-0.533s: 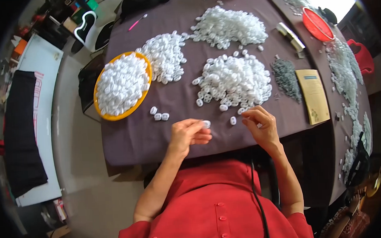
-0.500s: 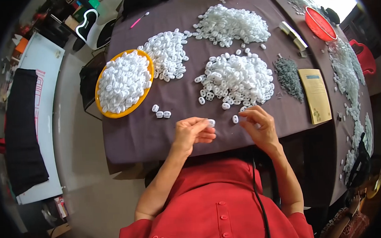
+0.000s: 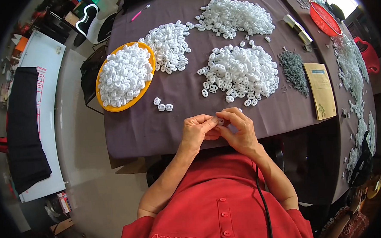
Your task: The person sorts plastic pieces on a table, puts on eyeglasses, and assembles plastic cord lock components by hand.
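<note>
A: Here we are above the worktop (image 3: 184, 87), draped in dark purple-brown cloth, and we take the yellow oval plate (image 3: 119, 108), heaped with white pieces, as our marker. Where do we find the hands?

B: Close together, right of the plate and nearer the wearer's red shirt (image 3: 186, 197)! We see the left hand (image 3: 196, 130) with its grip closed to a pinch, thumb and forefinger at a small white oval plastic piece (image 3: 221, 122).

A: And the right hand (image 3: 240, 131)?

B: Curled in from the other side, thumb and forefinger nearly together at that same piece. The fingers cover much of it, so we cannot tell whether this grip has hold of it or only touches it.

A: What else do we have around the plate?

B: Three loose white pieces (image 3: 161, 107) just off its near right side. A small white heap (image 3: 167, 47) sits right beside its right rim, and farther right we spot two bigger ones: the nearer white heap (image 3: 244, 71) and the farther white heap (image 3: 237, 17).

A: Beyond those?

B: Well to the right of the plate, we get a pile of thin grey bits (image 3: 294, 72), with a tan paper booklet (image 3: 320, 90) next to it.
</note>
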The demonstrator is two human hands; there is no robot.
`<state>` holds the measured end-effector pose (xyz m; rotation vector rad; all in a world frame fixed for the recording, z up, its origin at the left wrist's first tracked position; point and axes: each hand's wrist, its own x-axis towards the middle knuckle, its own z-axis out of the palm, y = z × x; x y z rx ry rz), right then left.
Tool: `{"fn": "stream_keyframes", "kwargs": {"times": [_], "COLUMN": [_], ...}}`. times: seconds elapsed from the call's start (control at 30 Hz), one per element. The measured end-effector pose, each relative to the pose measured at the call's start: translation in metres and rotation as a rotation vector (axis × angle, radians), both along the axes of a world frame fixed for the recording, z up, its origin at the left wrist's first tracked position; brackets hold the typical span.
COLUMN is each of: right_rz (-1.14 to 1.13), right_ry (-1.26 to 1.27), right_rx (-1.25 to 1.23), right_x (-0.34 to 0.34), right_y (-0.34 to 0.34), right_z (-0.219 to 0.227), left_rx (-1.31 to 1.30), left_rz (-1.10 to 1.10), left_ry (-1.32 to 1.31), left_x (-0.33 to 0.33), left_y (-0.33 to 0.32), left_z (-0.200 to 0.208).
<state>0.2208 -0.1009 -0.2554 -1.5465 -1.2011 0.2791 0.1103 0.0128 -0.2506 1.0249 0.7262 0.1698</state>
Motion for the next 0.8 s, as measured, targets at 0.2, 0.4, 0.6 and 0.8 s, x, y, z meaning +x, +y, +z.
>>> {"fn": "stream_keyframes", "kwargs": {"times": [0.2, 0.4, 0.6, 0.8], "right_rz": [-0.040, -0.089, -0.020, -0.507], "right_ry": [-0.068, -0.112, -0.137, -0.224], "right_rx": [0.035, 0.050, -0.050, -0.128], "right_x": [-0.001, 0.006, 0.017, 0.103], "right_y": [0.001, -0.003, -0.018, -0.079], "right_z": [-0.008, -0.010, 0.002, -0.003], "left_rx": [0.018, 0.010, 0.065, 0.082], "left_rz": [0.055, 0.081, 0.110, 0.172], "left_ry": [-0.007, -0.063, 0.073, 0.036], "left_x": [0.001, 0.010, 0.003, -0.014], "left_y": [-0.004, -0.012, -0.003, 0.025], "left_z": [-0.009, -0.013, -0.002, -0.002]}}
